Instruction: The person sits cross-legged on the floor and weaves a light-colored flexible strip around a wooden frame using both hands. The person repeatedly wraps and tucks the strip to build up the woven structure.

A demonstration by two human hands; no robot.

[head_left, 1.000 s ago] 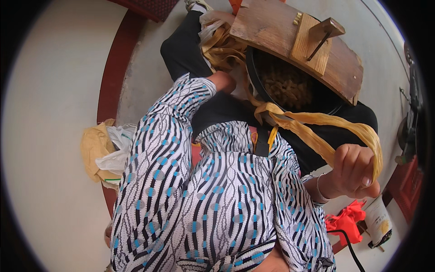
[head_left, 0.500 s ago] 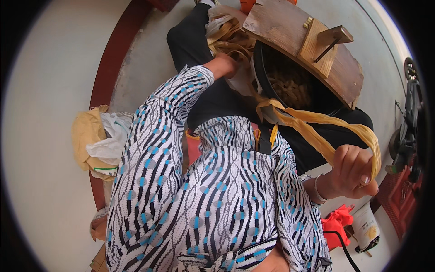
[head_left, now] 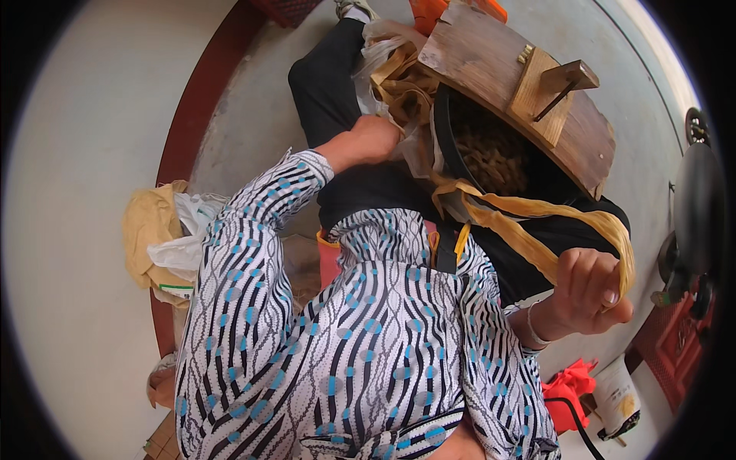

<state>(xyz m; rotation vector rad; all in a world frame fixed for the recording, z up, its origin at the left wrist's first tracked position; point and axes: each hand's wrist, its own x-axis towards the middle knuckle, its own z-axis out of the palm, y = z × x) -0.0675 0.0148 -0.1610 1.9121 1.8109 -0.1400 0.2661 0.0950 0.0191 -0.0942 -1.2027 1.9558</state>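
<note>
My right hand [head_left: 586, 290] is closed round a long, flat yellow strip [head_left: 529, 203], which loops over the fingers and runs in two lengths back to my lap. My left hand [head_left: 373, 140] is a fist beside a clear plastic bag [head_left: 369, 57] of tan strips [head_left: 402, 80]. Strips and plastic touch its fingers, but what it grips is hidden. Right of the bag, a dark round tub [head_left: 442, 134] holds many brownish, finger-like pieces [head_left: 487, 153]. A wooden board [head_left: 475, 54] with a wooden block and a metal rod [head_left: 553, 103] lies across the tub.
A tan and white cloth-like bundle [head_left: 149, 238] lies at my left. Near my right arm are a red bag [head_left: 567, 383], a white packet [head_left: 617, 395] and a red plastic basket [head_left: 675, 345]. Black machinery [head_left: 690, 222] stands at the far right, an orange object [head_left: 425, 14] behind the board.
My left hand has drawn back from the tan strips, a little left and toward me. My right hand, still on the yellow strip, has shifted only slightly.
</note>
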